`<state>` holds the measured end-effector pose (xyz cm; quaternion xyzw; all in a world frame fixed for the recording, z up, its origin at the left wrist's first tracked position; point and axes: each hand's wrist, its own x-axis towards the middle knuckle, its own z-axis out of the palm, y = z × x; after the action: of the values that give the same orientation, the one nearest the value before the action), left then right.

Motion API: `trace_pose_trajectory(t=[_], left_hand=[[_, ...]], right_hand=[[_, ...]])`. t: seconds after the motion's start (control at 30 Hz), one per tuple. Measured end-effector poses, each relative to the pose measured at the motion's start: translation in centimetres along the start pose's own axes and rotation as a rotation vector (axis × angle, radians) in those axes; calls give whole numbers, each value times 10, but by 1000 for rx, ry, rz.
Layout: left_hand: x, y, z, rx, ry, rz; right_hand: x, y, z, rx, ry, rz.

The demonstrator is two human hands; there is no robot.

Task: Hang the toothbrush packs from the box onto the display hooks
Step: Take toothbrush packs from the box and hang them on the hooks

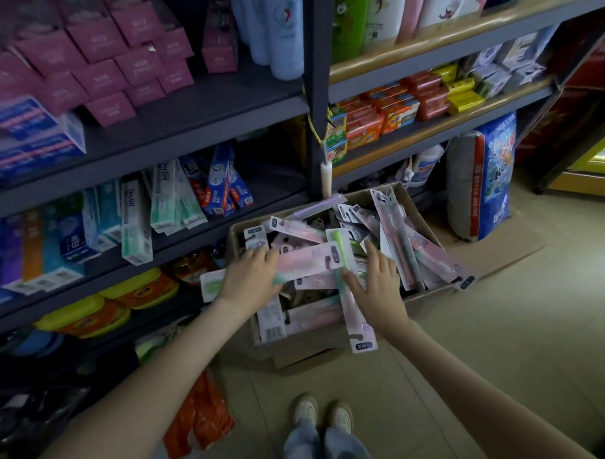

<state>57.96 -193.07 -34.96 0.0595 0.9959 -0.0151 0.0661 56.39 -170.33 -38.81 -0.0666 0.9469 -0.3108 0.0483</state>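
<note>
Head view, nearest first: a pair of pale shoes (323, 415) stands on the tiled floor (469, 343), and an orange plastic bag (198, 418) lies just left of them at the foot of the shelving. Two bare arms reach forward and down to the cardboard box (298, 353), which sits on the floor against the shelf post with its top open, so stock can be lifted straight out. It is heaped with toothbrush packs (397, 246) lying crossed at all angles, several poking over the rim. The left grip (251, 277) is open, with straight, spread fingers flat on a pink pack (309, 260) lying crosswise on the heap. The right grip (375, 281) is open too, its thumb resting on a long green-edged pack (353, 313) that overhangs the near wall. Neither is closed round anything. They look to be spreading the tangled pile to free single packs, so the picking step seems barely begun. Beyond the box, toothpaste cartons (163, 200) lean on the left shelf, with pink boxes (116, 57) stacked above them. Soap bars (393, 113) fill the right bay, and a detergent sack (488, 178) stands on the floor at far right. No display hooks can be made out.
</note>
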Motion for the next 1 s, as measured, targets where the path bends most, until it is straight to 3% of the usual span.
trace_pose_trajectory(t=[0.17, 0.4, 0.47, 0.63, 0.73, 0.83, 0.93, 1.0], left_hand=[[-28, -18, 15, -91, 10, -278], [-50, -25, 21, -206, 66, -389], [-53, -25, 19, -248, 87, -422], [-59, -23, 10, -332, 135, -527], [-60, -21, 8, -319, 114, -558], [-60, -16, 7, -312, 73, -586], [-60, -12, 8, -316, 50, -605], [-60, -8, 7, -321, 46, -627]], right_hand=[[15, -17, 21, -277, -250, 147], [4, -29, 22, -328, -250, 46], [-1, -29, 19, -387, -241, -53], [14, -25, 12, -647, -155, -559], [29, -29, 5, -764, -255, -664], [29, -31, 4, -740, -248, -492], [25, -28, 16, -434, -90, -94], [27, -33, 27, -243, -107, 78]])
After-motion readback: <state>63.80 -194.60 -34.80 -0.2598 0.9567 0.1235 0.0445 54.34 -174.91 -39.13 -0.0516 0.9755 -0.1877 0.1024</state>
